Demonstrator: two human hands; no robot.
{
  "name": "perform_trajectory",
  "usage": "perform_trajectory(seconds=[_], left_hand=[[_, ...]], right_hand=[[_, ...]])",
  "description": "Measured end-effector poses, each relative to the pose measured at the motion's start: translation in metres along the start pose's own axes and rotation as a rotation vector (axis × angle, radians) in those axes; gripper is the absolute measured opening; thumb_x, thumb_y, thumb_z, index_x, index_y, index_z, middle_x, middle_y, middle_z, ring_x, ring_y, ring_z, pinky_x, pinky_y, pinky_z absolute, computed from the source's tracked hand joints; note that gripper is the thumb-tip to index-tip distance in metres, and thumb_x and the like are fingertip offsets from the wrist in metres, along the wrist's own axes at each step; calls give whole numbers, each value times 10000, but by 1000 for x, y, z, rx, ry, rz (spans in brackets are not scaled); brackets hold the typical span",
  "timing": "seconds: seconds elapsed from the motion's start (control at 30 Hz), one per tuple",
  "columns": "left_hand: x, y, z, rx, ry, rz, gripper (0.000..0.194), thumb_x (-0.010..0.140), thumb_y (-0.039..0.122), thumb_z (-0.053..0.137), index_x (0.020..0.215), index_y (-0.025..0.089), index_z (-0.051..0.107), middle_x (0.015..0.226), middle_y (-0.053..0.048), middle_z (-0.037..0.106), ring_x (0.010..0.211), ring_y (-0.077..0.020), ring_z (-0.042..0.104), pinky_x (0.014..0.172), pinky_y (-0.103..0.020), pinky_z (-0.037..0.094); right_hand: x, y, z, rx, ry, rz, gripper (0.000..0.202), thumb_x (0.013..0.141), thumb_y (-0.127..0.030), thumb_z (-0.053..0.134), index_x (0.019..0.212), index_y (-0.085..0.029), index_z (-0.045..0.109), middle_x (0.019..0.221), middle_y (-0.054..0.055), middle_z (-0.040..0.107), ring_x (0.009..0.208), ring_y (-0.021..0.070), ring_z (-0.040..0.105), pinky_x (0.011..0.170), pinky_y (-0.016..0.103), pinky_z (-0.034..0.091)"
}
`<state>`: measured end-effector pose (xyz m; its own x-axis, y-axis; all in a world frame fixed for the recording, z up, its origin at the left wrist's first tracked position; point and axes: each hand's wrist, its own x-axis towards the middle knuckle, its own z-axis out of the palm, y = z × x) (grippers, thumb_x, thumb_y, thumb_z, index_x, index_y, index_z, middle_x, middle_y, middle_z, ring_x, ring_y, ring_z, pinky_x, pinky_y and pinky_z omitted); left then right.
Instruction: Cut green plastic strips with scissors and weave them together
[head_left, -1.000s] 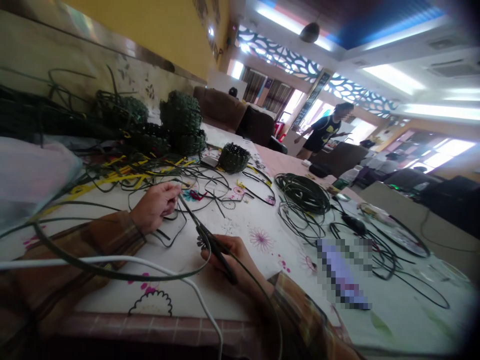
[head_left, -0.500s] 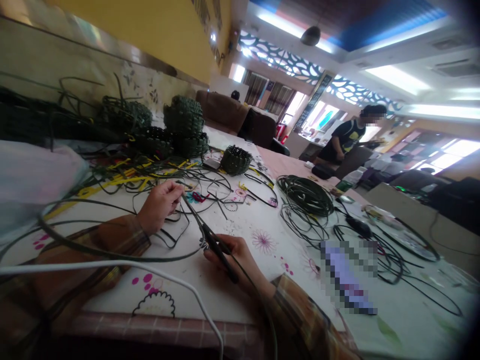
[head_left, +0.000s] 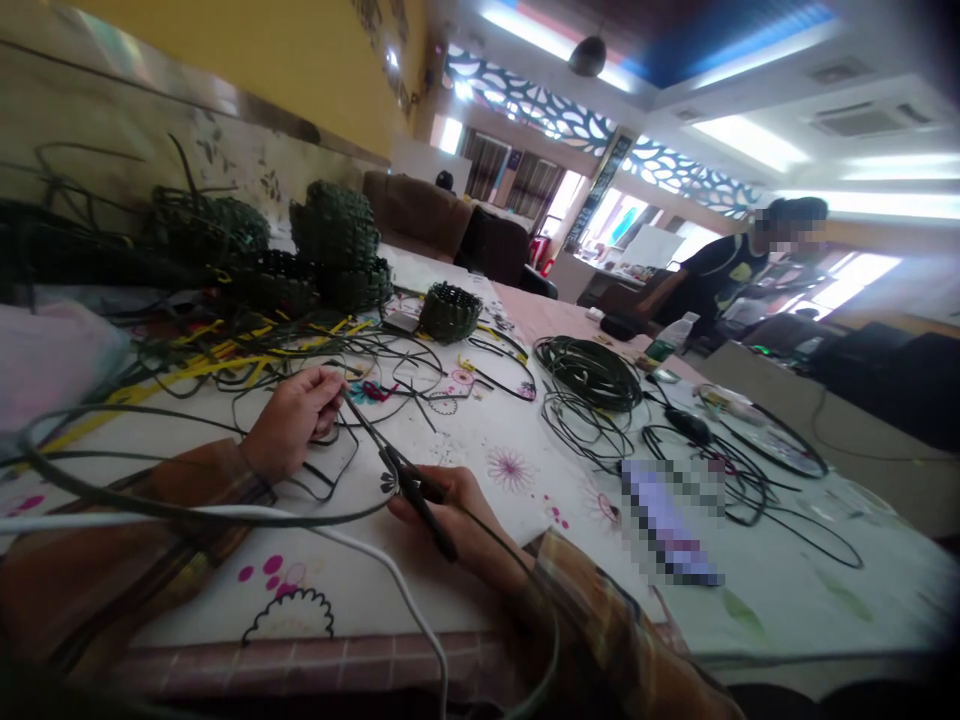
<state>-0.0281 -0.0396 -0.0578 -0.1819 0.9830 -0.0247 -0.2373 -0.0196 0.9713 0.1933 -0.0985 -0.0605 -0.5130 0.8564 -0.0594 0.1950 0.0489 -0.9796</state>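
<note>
Pinching the end of a narrow, flat, dark green strip (head_left: 345, 519) between thumb and forefinger, my left hand (head_left: 291, 420) stands at eight o'clock in the head view. My right hand (head_left: 459, 515), at six o'clock, is wrapped round a dark, slender, long-handled tool (head_left: 429, 518), apparently scissors, angled toward the left fingers. A taut dark length spans both hands; I cannot tell where strip ends and blade begins. The strip's slack loops out toward nine o'clock, above the white floral-printed tablecloth (head_left: 195, 600) and close by a round white cable (head_left: 442, 680). Near eleven o'clock sits a small round dark green woven basket (head_left: 450, 312); at three o'clock lies a thick coil of dark green strip (head_left: 589, 373). In my judgement, good practice here requires steady tension from the left hand, the tool aligned with the strip, fingertips clear of its points, and the slack loop kept off the cable, since a snag would twist the work.
</note>
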Motion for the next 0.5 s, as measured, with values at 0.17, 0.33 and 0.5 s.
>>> perform_trajectory(seconds=[0.17, 0.33, 0.5], left_hand=[[2, -1, -2, -6, 14, 26, 201, 762, 286, 690, 769, 151, 541, 591, 53, 466, 356, -24, 311, 312, -127, 220], [-7, 1, 4, 66, -42, -5, 257, 751, 331, 706, 731, 154, 521, 597, 43, 477, 374, -29, 325, 330, -141, 221], [-21, -3, 15, 185, -275, -143, 316, 727, 404, 741, 655, 163, 548, 498, 40, 412, 375, -49, 317, 344, -173, 197]], right_hand=[[0, -1, 1, -32, 51, -1, 318, 786, -384, 693, 666, -171, 489, 608, -49, 358, 587, 85, 304, 516, 235, 222], [7, 6, -1, -16, 123, -16, 239, 795, -359, 668, 700, -166, 562, 603, -42, 412, 571, 91, 337, 510, 233, 237], [11, 13, -2, -58, 138, -19, 222, 784, -356, 682, 718, -166, 586, 602, -42, 418, 570, 92, 339, 510, 230, 234]])
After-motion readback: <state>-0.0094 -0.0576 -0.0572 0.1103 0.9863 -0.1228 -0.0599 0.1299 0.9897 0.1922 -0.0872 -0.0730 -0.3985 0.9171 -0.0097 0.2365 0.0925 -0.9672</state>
